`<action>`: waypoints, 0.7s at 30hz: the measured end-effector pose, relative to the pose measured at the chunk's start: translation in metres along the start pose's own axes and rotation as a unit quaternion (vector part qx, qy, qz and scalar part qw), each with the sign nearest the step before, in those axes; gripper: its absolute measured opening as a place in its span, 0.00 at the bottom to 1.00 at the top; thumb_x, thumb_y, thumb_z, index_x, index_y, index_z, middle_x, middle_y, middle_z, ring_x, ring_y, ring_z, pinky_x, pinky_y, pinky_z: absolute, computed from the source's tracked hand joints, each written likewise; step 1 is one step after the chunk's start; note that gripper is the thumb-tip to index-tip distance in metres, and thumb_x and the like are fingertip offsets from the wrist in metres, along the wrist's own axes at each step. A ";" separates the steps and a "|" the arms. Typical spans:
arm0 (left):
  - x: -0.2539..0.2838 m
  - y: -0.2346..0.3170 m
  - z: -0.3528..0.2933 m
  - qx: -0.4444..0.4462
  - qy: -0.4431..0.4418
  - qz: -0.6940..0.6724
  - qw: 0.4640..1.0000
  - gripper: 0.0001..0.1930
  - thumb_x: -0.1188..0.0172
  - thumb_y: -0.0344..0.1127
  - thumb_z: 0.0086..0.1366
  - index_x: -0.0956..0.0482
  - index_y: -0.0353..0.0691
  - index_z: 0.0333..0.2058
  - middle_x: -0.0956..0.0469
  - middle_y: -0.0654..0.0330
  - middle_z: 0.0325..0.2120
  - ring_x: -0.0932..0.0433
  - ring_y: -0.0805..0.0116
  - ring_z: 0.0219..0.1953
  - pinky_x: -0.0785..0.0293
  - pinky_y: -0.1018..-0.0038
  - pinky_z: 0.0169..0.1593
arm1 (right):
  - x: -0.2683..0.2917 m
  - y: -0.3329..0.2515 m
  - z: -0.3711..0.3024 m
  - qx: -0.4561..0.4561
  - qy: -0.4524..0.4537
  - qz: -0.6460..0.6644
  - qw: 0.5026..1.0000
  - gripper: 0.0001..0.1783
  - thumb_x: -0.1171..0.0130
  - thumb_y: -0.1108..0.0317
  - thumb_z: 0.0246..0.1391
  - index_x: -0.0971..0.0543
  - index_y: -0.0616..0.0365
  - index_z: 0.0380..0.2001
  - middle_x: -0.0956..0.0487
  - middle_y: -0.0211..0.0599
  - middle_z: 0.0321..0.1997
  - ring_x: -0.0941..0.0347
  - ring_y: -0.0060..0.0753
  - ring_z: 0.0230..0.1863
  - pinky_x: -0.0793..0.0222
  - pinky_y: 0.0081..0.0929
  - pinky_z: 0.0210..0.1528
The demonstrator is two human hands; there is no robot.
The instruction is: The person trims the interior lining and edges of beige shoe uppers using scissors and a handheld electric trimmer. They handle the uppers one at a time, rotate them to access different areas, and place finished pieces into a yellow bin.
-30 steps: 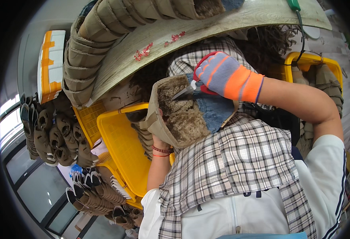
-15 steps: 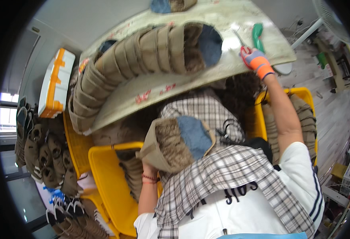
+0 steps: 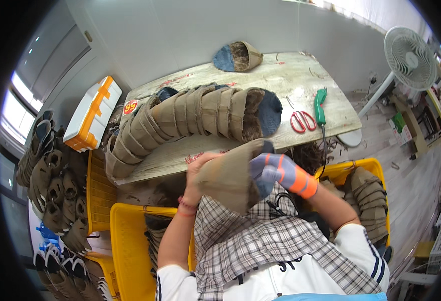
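Observation:
A brown fabric shoe upper (image 3: pixel 225 178) with a dark opening and a bluish lining is held above my lap. My bare left hand (image 3: pixel 199 173) grips its left side, the fingers partly hidden behind the fabric. My right hand (image 3: pixel 284 174), in a grey and orange glove, closes on the edge of its opening at the right. Past my hands, a long curved row of nested brown uppers (image 3: pixel 180 114) lies on the table (image 3: pixel 280 75). Red-handled scissors (image 3: pixel 303 121) rest to the right of the row, beside a green corded hand tool (image 3: pixel 320 107).
One more upper (image 3: pixel 253 56) lies at the table's far edge. Yellow crates (image 3: pixel 125 251) flank me; the right crate (image 3: pixel 383 175) holds stacked uppers. A white and orange box (image 3: pixel 92 115) stands at left, near piled shoes (image 3: pixel 55 190). A white fan (image 3: pixel 410 57) is at far right.
My right hand has left the scissors on the table and come back to the upper. My left hand has raised and turned the upper, so its outer side now shows. The view has tilted up.

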State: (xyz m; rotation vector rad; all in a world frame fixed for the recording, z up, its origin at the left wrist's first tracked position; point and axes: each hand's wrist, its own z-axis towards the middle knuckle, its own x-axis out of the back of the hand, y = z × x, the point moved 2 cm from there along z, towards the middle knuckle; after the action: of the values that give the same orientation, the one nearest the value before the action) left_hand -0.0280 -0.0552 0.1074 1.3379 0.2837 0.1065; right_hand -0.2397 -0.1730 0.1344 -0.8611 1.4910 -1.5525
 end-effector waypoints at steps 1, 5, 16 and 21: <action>-0.017 0.010 0.021 -0.085 -0.042 0.134 0.986 0.13 0.45 0.31 0.59 0.22 0.37 0.43 0.21 0.61 0.36 0.25 0.70 0.43 0.30 0.75 0.48 | -0.019 -0.006 0.000 0.022 0.003 0.071 0.997 0.18 0.38 0.64 0.51 0.24 0.62 0.44 0.23 0.30 0.40 0.28 0.22 0.40 0.30 0.23 0.43; -0.031 0.023 0.078 -0.199 -0.091 0.361 0.906 0.13 0.42 0.32 0.58 0.21 0.41 0.43 0.21 0.57 0.39 0.25 0.63 0.44 0.32 0.71 0.51 | -0.005 -0.006 0.018 0.044 0.216 0.075 0.972 0.19 0.35 0.69 0.48 0.25 0.63 0.43 0.21 0.32 0.39 0.26 0.22 0.39 0.29 0.20 0.41; 0.154 0.036 0.219 0.079 0.030 0.707 0.702 0.24 0.53 0.61 0.61 0.21 0.56 0.47 0.26 0.60 0.51 0.32 0.61 0.56 0.53 0.52 0.61 | 0.089 0.066 0.142 0.078 0.328 -0.062 0.940 0.19 0.32 0.58 0.47 0.22 0.67 0.27 0.24 0.29 0.23 0.35 0.21 0.23 0.36 0.26 0.27; 0.150 0.019 0.206 0.084 -0.015 0.669 0.739 0.24 0.53 0.62 0.59 0.20 0.57 0.45 0.20 0.63 0.42 0.24 0.63 0.47 0.42 0.62 0.52 | 0.104 0.097 0.162 -0.012 0.334 0.118 0.935 0.18 0.44 0.62 0.59 0.25 0.66 0.45 0.23 0.30 0.44 0.28 0.22 0.45 0.30 0.22 0.48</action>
State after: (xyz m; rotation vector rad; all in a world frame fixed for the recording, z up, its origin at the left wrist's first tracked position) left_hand 0.1716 -0.2097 0.1463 1.4806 -0.7876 1.2964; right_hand -0.1339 -0.3374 0.0442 -0.1329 1.9981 -1.7282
